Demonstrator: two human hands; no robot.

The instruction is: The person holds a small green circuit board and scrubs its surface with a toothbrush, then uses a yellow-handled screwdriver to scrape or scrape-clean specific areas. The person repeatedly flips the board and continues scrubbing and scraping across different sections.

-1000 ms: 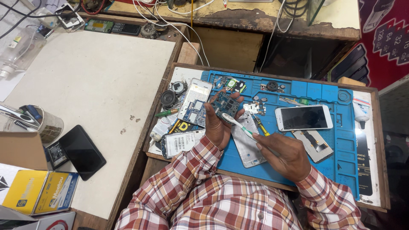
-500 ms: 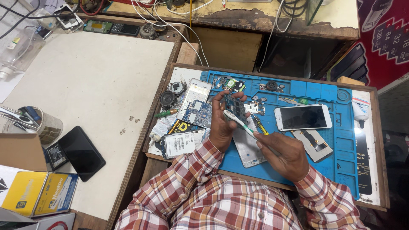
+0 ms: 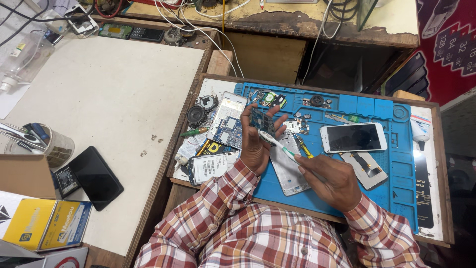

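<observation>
My left hand (image 3: pixel 256 144) holds a small dark circuit board (image 3: pixel 262 120) upright above a blue work mat (image 3: pixel 372 168). My right hand (image 3: pixel 331 179) grips a white and green toothbrush (image 3: pixel 278 143), and its bristle end touches the board's lower edge. A silver phone back cover (image 3: pixel 287 171) lies on the mat under the hands. An opened phone frame (image 3: pixel 226 119) lies to the left of the board.
A white phone with a dark screen (image 3: pixel 353 137) lies on the mat to the right, a grey phone part (image 3: pixel 368 169) below it. Small speakers (image 3: pixel 197 115), a screwdriver (image 3: pixel 194 132) and loose parts sit left. A black phone (image 3: pixel 95 177), a tool cup (image 3: pixel 55 147) and yellow boxes (image 3: pixel 47 224) occupy the white table.
The brush head has shifted slightly along the circuit board. Both hands stay in about the same place over the mat.
</observation>
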